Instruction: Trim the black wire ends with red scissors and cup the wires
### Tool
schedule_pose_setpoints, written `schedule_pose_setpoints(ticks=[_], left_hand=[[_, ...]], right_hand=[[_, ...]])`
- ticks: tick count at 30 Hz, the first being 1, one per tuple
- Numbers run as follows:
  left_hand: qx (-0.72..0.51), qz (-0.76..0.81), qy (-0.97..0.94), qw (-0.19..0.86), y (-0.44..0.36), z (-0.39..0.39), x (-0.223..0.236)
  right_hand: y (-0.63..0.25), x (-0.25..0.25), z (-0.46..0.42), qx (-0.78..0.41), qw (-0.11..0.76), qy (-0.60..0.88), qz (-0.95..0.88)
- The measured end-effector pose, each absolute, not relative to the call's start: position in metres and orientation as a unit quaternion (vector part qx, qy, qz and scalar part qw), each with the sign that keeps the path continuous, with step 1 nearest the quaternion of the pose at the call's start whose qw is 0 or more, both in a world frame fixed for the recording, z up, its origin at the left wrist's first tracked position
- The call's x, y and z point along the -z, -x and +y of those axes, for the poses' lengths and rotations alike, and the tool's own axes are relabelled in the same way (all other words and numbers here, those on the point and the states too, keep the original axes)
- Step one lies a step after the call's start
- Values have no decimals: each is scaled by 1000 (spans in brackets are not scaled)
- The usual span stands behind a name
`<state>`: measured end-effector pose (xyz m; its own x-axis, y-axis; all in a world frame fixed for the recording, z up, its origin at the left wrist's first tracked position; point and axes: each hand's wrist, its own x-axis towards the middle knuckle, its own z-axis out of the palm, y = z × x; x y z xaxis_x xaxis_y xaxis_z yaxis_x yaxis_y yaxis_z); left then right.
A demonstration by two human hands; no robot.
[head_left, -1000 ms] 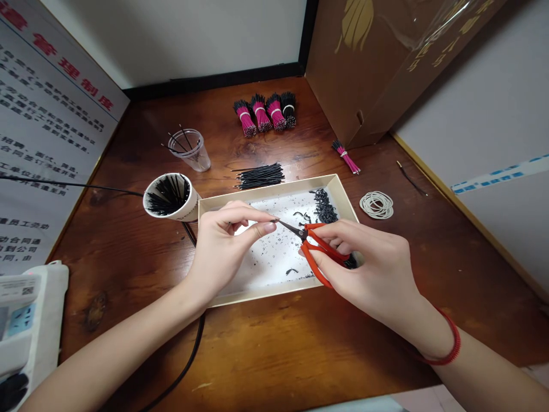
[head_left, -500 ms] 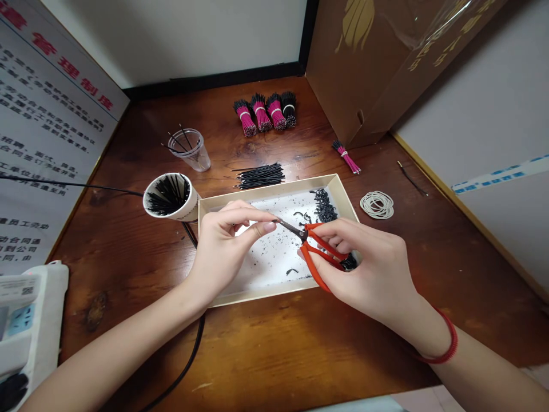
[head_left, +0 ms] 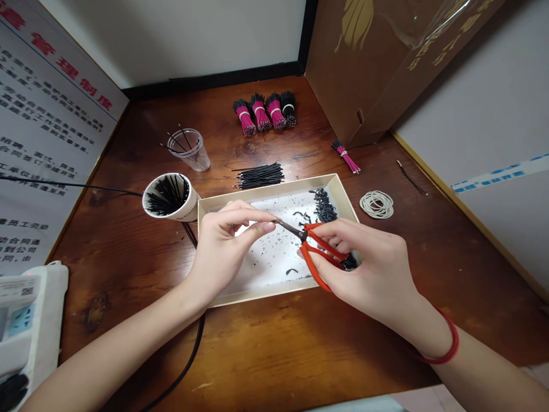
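Observation:
Over a shallow cream tray (head_left: 274, 197), my left hand (head_left: 225, 243) pinches a thin black wire between thumb and forefinger; only its tip shows at the fingertips. My right hand (head_left: 369, 266) is closed round red-handled snips (head_left: 315, 252), whose dark blades meet the wire tip at about the tray's middle. Small black cut pieces (head_left: 323, 206) lie heaped in the tray's far right corner, with tiny specks scattered over its white floor.
A paper cup of black wires (head_left: 170, 196) stands left of the tray, a clear plastic cup (head_left: 189, 149) behind it. Loose black wires (head_left: 259, 175), pink-banded bundles (head_left: 266, 111), white rubber bands (head_left: 376, 204) and a cardboard box (head_left: 386, 63) are beyond. A black cable (head_left: 189, 349) runs forward.
The snips' handles have spread slightly and my right hand has shifted a little. My left hand keeps its pinch in the same place.

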<state>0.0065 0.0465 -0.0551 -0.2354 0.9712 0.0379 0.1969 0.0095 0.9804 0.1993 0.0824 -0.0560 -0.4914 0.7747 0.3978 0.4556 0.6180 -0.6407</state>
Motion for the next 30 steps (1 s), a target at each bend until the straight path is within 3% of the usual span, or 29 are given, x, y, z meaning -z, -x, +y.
schedule_pose_setpoints(ticks=[30], left_hand=[[-509, 606, -477, 381, -8, 47, 53]], right_hand=[[-198, 55, 82, -228, 347, 375, -829]])
